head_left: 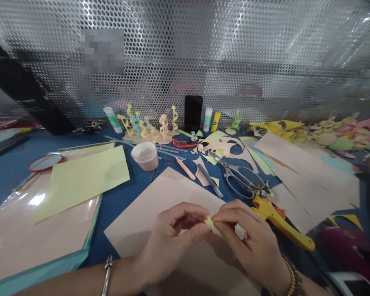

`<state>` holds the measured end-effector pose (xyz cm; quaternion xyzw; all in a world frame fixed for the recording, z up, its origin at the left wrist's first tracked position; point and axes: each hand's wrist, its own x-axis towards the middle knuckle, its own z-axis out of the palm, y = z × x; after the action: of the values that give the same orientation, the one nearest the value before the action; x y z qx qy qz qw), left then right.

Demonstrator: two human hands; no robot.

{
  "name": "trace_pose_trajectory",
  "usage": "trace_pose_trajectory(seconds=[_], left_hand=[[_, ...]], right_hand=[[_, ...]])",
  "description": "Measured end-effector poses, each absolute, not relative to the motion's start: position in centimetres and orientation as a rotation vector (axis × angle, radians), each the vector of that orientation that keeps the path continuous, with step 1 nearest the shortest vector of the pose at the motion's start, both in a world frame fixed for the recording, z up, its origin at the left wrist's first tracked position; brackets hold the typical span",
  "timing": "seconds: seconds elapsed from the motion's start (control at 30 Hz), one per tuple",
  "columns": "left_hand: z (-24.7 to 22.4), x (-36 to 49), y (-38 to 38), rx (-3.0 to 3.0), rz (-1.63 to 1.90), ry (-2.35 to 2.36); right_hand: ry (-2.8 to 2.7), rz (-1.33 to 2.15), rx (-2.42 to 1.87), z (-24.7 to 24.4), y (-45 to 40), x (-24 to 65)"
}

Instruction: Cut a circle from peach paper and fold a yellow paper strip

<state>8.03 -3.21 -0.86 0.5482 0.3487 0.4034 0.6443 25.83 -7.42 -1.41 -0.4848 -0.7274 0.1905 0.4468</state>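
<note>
Both hands meet over a large sheet of pale paper (154,197) on the blue table. Between my fingertips is a small pale yellow paper star (209,222). My left hand (177,236) pinches it from the left, thumb and forefinger closed at its edge. From the right, my right hand (249,236) grips the same piece with thumb and fingertips. Just beyond the hands lie a pink paper-wrapped stick (185,168), a grey craft knife (209,181) and grey-handled scissors (239,176).
A white cup (144,156) stands left of centre. Behind it are curled paper models (142,127), glue sticks (207,119) and an upright phone (193,113) before a perforated metal panel (160,53). A yellow-handled tool (286,228) lies right, a yellow sheet (89,176) left.
</note>
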Motion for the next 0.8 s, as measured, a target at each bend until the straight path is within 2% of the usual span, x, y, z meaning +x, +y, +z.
trace_pose_trajectory(seconds=[0.33, 0.8], left_hand=[[-0.90, 7.97, -3.26, 1.347, 0.920, 0.822], [-1.00, 8.00, -3.18, 1.332, 0.970, 0.855]], right_hand=[[-1.800, 0.369, -1.202, -1.03, -7.48, 25.63], [-1.721, 0.544, -1.161, -1.14, -7.22, 25.75]])
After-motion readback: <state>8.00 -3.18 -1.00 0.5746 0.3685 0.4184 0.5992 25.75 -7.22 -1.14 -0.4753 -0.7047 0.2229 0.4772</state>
